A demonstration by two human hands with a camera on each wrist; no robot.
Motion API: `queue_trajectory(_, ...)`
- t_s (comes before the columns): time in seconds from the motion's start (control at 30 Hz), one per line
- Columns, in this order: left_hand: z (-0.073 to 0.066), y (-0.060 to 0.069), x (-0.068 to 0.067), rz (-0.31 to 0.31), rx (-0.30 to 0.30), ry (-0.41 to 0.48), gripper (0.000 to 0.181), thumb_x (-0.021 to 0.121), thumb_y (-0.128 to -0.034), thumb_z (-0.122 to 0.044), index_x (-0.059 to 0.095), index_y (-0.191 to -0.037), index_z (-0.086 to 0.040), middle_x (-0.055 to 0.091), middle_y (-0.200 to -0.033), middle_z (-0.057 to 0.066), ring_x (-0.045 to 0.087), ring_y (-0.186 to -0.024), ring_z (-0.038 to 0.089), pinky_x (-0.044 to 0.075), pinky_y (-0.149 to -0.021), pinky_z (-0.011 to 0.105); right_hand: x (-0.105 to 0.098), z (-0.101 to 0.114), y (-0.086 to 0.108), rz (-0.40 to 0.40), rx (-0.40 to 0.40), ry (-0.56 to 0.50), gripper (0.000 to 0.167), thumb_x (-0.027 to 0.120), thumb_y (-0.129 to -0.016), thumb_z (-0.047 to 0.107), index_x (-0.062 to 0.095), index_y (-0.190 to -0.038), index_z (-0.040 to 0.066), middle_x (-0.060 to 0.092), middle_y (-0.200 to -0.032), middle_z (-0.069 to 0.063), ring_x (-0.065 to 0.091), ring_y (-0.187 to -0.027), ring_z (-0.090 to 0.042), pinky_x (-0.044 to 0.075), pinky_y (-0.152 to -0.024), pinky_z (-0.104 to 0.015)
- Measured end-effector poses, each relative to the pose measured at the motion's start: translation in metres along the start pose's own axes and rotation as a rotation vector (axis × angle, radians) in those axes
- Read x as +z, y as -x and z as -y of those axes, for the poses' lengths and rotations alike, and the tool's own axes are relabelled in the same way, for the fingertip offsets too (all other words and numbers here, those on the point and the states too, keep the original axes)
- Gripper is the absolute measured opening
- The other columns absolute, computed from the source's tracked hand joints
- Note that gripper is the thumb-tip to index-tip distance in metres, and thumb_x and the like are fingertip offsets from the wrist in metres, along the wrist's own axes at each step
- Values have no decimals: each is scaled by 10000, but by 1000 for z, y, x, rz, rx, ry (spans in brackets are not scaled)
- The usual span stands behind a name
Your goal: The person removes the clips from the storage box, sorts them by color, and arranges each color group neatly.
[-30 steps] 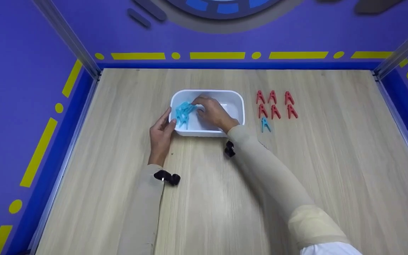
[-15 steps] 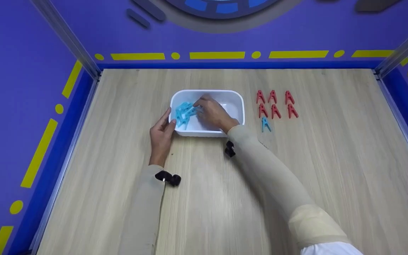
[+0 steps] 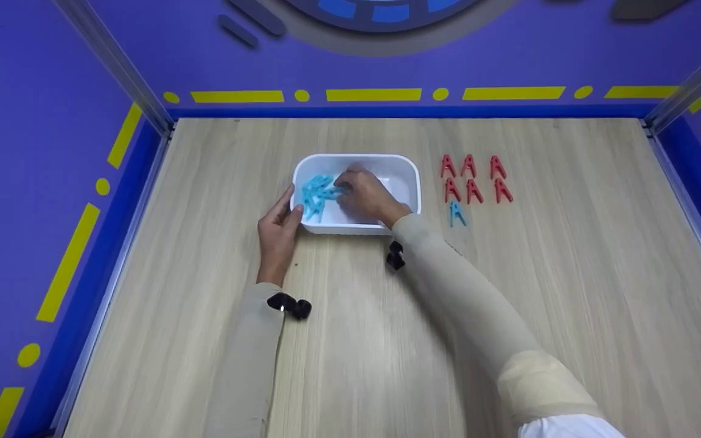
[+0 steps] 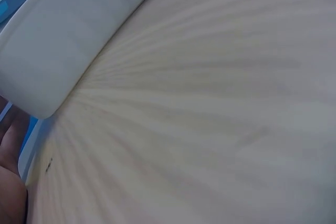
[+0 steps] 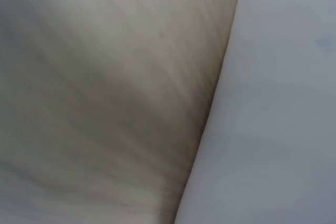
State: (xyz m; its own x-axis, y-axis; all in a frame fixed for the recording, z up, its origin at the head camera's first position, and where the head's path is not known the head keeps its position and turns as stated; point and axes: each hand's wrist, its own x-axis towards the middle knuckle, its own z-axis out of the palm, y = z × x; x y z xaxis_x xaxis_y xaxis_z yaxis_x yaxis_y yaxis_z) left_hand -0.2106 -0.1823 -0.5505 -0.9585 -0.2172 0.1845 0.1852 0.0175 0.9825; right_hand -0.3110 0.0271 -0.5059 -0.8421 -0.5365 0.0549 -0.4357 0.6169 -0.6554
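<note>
A white plastic tub (image 3: 400, 228) stands on the table, with several light blue clothespins (image 3: 314, 198) heaped at its left end. My left hand (image 3: 277, 234) rests against the tub's left side, fingers straight along the outer wall and thumb at the rim of the front left corner. Inside the tub, my right hand (image 3: 366, 194) has its fingers curled and pinches a blue clothespin at the edge of the heap; its fingertips partly hide that pin. The left wrist view catches part of the left hand (image 4: 10, 156) beside the tub wall (image 4: 68, 40). Only tub wall (image 5: 273, 108) and tabletop show in the right wrist view.
Right of the tub, several red clothespins (image 3: 473, 191) lie in two rows. One blue clothespin (image 3: 457, 214) lies below their left column. Purple-blue panels (image 3: 387, 73) wall in the wooden table (image 3: 350, 340) at the back and both sides.
My right hand has shifted slightly right within the tub, and blue clothespins in the heap have moved with its fingertips. My left hand has stayed in place at the tub.
</note>
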Motion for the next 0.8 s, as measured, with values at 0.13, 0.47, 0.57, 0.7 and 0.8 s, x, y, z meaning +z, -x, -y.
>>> queue_trajectory(0.13,0,1,1,2,-5,-13,478,679,-1062,-147,576,-1527,-110,549,-1569,18,497,-1448,132,447,-1144,278,-3,0,2,-16,9,-62,281,759,-959,36,741,-1227,-48,673,-1180,-161,637,-1134,-277,517,-1040,-345)
queue_trajectory(0.47,-2,1,0,-10,-19,-26,513,681,-1062,-141,540,-1555,-119,515,-1597,0,486,-1457,128,454,-1135,269,-16,12,8,-92,-44,-102,310,788,-981,110,730,-1266,5,671,-1223,-134,648,-1134,-291,550,-1023,-382)
queue_trajectory(0.57,-2,1,1,-16,-25,-49,515,675,-1067,-149,533,-1561,-121,509,-1601,-13,476,-1462,115,451,-1135,261,-19,18,14,-136,-80,-113,305,793,-976,106,735,-1262,16,675,-1223,-145,650,-1129,-319,553,-1025,-397)
queue_trajectory(0.7,-3,2,2,-16,-35,-66,511,669,-1070,-148,533,-1562,-130,504,-1606,-16,468,-1466,106,449,-1134,256,-22,20,26,-208,-97,-125,293,801,-968,96,740,-1239,4,679,-1201,-143,662,-1108,-313,559,-1004,-346)
queue_trajectory(0.8,-3,1,3,-12,-33,-63,505,670,-1069,-144,540,-1557,-152,504,-1607,-13,461,-1471,107,447,-1134,252,-23,18,36,-260,-83,-141,284,809,-959,87,744,-1220,-3,677,-1176,-128,668,-1084,-278,565,-989,-318)
